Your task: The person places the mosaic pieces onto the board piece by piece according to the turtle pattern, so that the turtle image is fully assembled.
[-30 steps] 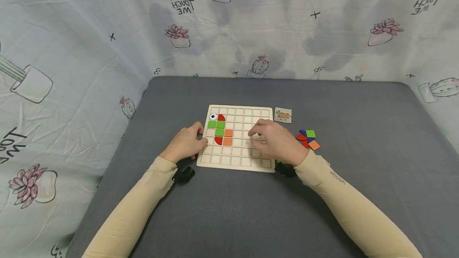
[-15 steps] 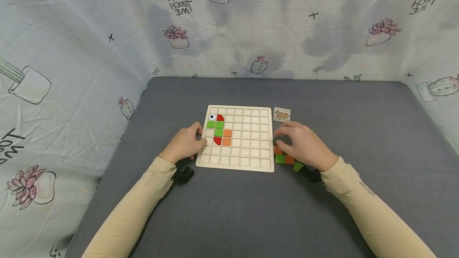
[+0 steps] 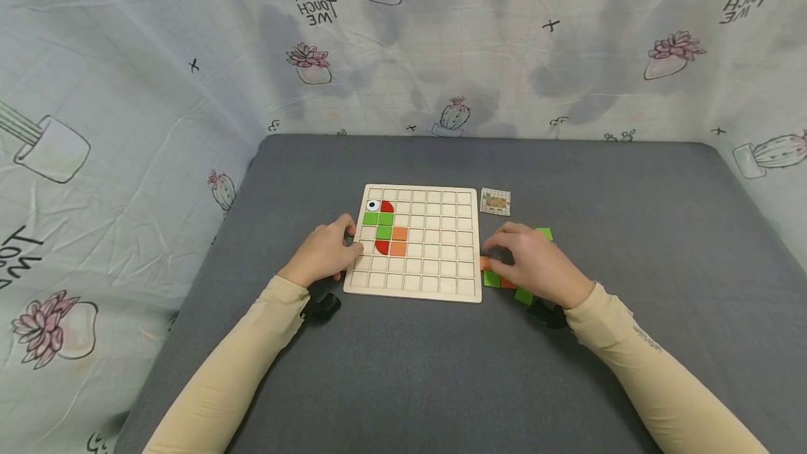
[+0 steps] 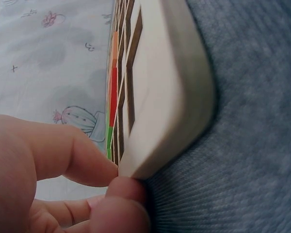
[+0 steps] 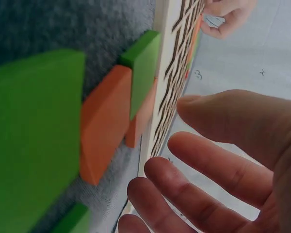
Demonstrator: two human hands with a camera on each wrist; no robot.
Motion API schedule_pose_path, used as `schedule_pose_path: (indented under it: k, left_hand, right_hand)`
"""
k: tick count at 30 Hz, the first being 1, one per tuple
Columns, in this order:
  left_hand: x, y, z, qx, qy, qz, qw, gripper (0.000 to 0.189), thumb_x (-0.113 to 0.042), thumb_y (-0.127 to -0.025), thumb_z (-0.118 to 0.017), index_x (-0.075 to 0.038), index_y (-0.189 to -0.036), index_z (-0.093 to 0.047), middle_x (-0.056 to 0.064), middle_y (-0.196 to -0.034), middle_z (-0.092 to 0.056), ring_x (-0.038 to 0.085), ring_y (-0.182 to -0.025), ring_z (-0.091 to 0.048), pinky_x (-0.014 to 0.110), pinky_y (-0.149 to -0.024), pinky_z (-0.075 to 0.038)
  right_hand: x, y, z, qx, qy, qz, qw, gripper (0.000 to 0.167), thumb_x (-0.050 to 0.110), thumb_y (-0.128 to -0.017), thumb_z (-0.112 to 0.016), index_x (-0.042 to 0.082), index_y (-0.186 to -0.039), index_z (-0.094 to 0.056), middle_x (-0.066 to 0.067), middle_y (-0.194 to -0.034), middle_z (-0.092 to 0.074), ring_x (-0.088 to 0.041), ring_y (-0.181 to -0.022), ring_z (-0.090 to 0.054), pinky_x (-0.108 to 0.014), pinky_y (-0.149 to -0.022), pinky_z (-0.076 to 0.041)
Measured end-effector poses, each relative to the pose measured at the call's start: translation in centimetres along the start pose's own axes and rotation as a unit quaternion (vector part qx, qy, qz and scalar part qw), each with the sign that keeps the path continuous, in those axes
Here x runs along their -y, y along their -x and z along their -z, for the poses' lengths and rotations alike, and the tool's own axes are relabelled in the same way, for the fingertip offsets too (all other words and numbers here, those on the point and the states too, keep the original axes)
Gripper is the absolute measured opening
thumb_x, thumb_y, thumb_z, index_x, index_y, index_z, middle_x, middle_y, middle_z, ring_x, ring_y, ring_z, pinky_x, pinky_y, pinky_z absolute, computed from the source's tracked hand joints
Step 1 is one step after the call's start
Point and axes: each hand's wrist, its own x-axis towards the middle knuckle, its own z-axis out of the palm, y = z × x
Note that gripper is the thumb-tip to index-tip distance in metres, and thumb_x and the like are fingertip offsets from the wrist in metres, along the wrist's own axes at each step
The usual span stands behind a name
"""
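Note:
A wooden grid board (image 3: 441, 230) lies on the table. At its upper left sit an eye tile (image 3: 373, 206), red quarter-round tiles (image 3: 387, 207), green squares (image 3: 385, 232) and orange squares (image 3: 398, 249). My left hand (image 3: 323, 251) holds the board's left edge between thumb and finger, right at the pale wooden rim (image 4: 160, 87) in the left wrist view. Past the board's right edge, my right hand (image 3: 536, 261) hovers over loose tiles, fingers loosely bent, nothing between thumb and fingertips. Below it in the right wrist view are an orange tile (image 5: 106, 121) and a green tile (image 5: 143, 73).
Behind the right hand, beside the board's corner, lies a small printed pattern card (image 3: 495, 202). More green tiles (image 3: 544, 233) show around that hand, partly hidden by it. A grey cloth (image 3: 403, 370) covers the table, and a printed curtain (image 3: 403, 47) hangs behind.
My right hand has moved right, off the board to the loose tiles, then slightly lower toward me. The left hand stays at the board's edge. The tiles on the board look unchanged.

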Motion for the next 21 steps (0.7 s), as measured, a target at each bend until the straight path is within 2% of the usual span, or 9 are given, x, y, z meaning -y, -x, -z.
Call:
schedule_pose_path:
  k: [6, 13, 21]
  left_hand:
    - [-0.14, 0.07, -0.02, -0.001, -0.004, 0.004, 1.0, 0.026, -0.024, -0.101, -0.057, -0.007, -0.12, -0.052, 0.003, -0.055, -0.058, 0.019, -0.044, -0.058, 0.032, -0.049, -0.04]
    - [-0.02, 0.01, -0.12, 0.0, -0.005, 0.006, 1.0, 0.026, -0.024, -0.101, -0.057, -0.007, -0.119, -0.052, 0.003, -0.055, -0.058, 0.019, -0.044, -0.058, 0.032, -0.049, -0.039]
    - [-0.04, -0.05, -0.16, -0.002, -0.007, 0.004, 1.0, 0.025, -0.024, -0.101, -0.057, -0.007, -0.119, -0.052, 0.003, -0.055, -0.058, 0.019, -0.044, -0.058, 0.031, -0.049, -0.039]
  right_hand:
    - [0.13, -0.1, -0.7, 0.005, -0.002, -0.002, 1.0, 0.015, 0.017, -0.091, -0.081, 0.011, -0.105, -0.08, -0.001, -0.101, -0.07, -0.013, -0.079, -0.061, -0.027, -0.064, -0.049]
    - [0.01, -0.21, -1.09, -0.009, 0.003, 0.022, 0.9997, 0.013, 0.01, -0.089, -0.081, 0.008, -0.102, -0.08, -0.002, -0.095, -0.07, -0.015, -0.081, -0.061, -0.029, -0.069, -0.051]
    - [-0.08, -0.12, -0.93, -0.006, 0.017, 0.006, 0.9998, 0.01, 0.009, -0.091, -0.079, 0.01, -0.101, -0.08, 0.001, -0.092, -0.066, -0.014, -0.077, -0.057, -0.028, -0.064, -0.047]
